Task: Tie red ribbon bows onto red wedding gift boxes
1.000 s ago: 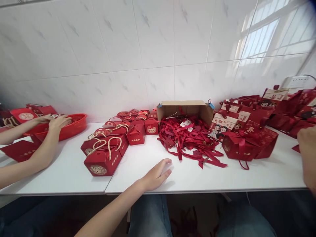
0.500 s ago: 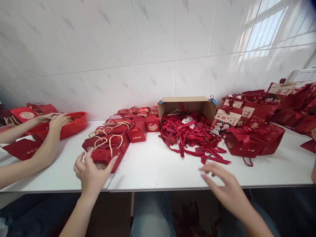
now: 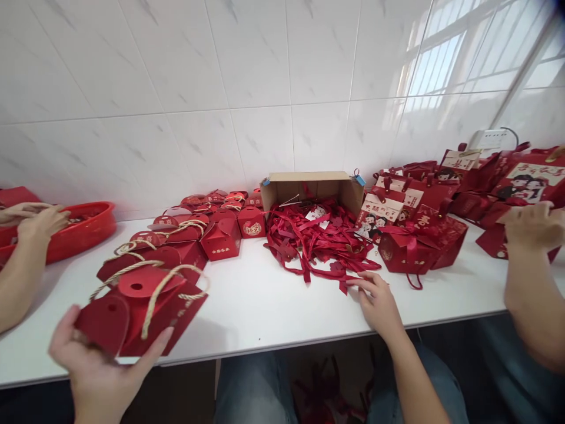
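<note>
My left hand (image 3: 99,377) grips a red gift box (image 3: 150,312) at the table's front left, thumb on its near side and fingers round the left. The box has rounded flaps with holes and twisted rope handles (image 3: 161,297), and it is tilted. At the front edge of a ribbon heap (image 3: 313,241), my right hand (image 3: 377,303) pinches the end of a dark red ribbon (image 3: 348,280). The ribbons spill from a cardboard box (image 3: 311,176) lying on its side.
Several red gift boxes (image 3: 222,238) stand behind the held one. Finished-looking boxes with bows (image 3: 408,250) and printed bags (image 3: 379,215) crowd the right. At far left, another person's hands (image 3: 42,227) work by a red basin (image 3: 95,227); another person's hand (image 3: 536,227) is at far right.
My left hand has closed on the gift box and brought it nearer, up off the others. My right hand has reached forward to the ribbons. The view has swung right.
</note>
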`<state>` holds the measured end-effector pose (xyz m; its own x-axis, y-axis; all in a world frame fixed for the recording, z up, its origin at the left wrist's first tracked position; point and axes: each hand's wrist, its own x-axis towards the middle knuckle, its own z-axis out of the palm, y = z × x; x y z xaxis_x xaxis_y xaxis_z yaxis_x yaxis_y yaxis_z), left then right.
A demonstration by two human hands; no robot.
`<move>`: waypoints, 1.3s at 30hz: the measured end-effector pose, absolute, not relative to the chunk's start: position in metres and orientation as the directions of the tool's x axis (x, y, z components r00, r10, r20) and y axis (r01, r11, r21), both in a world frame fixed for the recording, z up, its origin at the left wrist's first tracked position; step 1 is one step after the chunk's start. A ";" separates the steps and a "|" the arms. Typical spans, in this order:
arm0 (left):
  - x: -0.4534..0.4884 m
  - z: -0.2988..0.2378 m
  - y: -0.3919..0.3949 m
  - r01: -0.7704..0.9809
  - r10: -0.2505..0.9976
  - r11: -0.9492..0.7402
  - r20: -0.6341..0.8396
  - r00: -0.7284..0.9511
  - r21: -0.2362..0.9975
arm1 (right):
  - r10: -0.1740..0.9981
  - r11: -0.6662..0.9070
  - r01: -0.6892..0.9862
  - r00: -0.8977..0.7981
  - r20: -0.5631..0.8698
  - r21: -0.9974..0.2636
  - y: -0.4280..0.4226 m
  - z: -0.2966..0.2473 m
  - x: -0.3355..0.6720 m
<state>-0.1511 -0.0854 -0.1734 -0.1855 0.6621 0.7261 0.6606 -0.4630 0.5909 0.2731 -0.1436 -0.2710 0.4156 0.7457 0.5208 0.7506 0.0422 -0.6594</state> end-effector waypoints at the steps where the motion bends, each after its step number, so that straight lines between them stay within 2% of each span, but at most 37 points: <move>1: -0.143 -0.175 -0.088 0.644 0.667 -0.502 0.732 -0.136 0.577 | 0.749 0.037 0.753 0.415 0.517 -0.657 -0.144 -0.271 0.274; 3: -0.124 -0.183 -0.088 0.593 0.713 -0.557 0.701 -0.018 0.581 | 0.751 0.028 0.747 0.423 0.507 -0.664 -0.144 -0.271 0.275; 6: -0.093 -0.201 -0.080 0.496 0.829 -0.534 0.538 0.152 0.684 | 0.706 0.042 0.700 0.484 0.517 -0.713 -0.146 -0.270 0.278; 10: -0.073 -0.220 -0.069 0.507 0.879 -0.477 0.403 0.256 0.718 | 0.482 0.096 0.653 0.630 0.609 -0.751 -0.150 -0.257 0.271; 12: -0.073 -0.224 -0.068 0.555 0.887 -0.462 0.369 0.277 0.692 | 0.442 0.149 0.680 0.604 0.664 -0.718 -0.148 -0.249 0.260; 13: -0.075 -0.224 -0.067 0.573 0.889 -0.457 0.356 0.287 0.680 | 0.485 0.188 0.696 0.548 0.681 -0.693 -0.145 -0.246 0.253; 15: -0.077 -0.225 -0.068 0.595 0.893 -0.450 0.347 0.288 0.666 | 0.649 0.231 0.728 0.380 0.660 -0.646 -0.137 -0.242 0.237; 17: -0.079 -0.225 -0.069 0.602 0.891 -0.453 0.349 0.289 0.658 | 0.787 0.162 0.800 0.248 0.564 -0.578 -0.127 -0.241 0.222; 19: -0.079 -0.224 -0.070 0.615 0.886 -0.463 0.340 0.315 0.638 | 0.850 0.026 0.879 0.231 0.473 -0.476 -0.117 -0.241 0.211; 21: -0.080 -0.225 -0.070 0.626 0.876 -0.481 0.318 0.362 0.614 | 0.869 -0.070 0.916 0.251 0.426 -0.395 -0.109 -0.239 0.205; 24: -0.081 -0.226 -0.069 0.626 0.851 -0.522 0.301 0.430 0.580 | 0.880 -0.086 0.927 0.242 0.409 -0.365 -0.104 -0.233 0.206; 31: -0.081 -0.230 -0.064 0.582 0.812 -0.579 0.338 0.476 0.571 | 0.794 -0.070 0.930 0.271 0.544 -0.361 -0.098 -0.204 0.221; 35: -0.080 -0.227 -0.066 0.562 0.807 -0.586 0.358 0.470 0.584 | 0.847 -0.056 0.888 0.284 0.449 -0.456 -0.074 -0.202 0.212; 39: -0.080 -0.229 -0.065 0.567 0.823 -0.562 0.344 0.451 0.602 | 0.826 -0.108 0.819 0.389 0.407 -0.563 -0.045 -0.197 0.206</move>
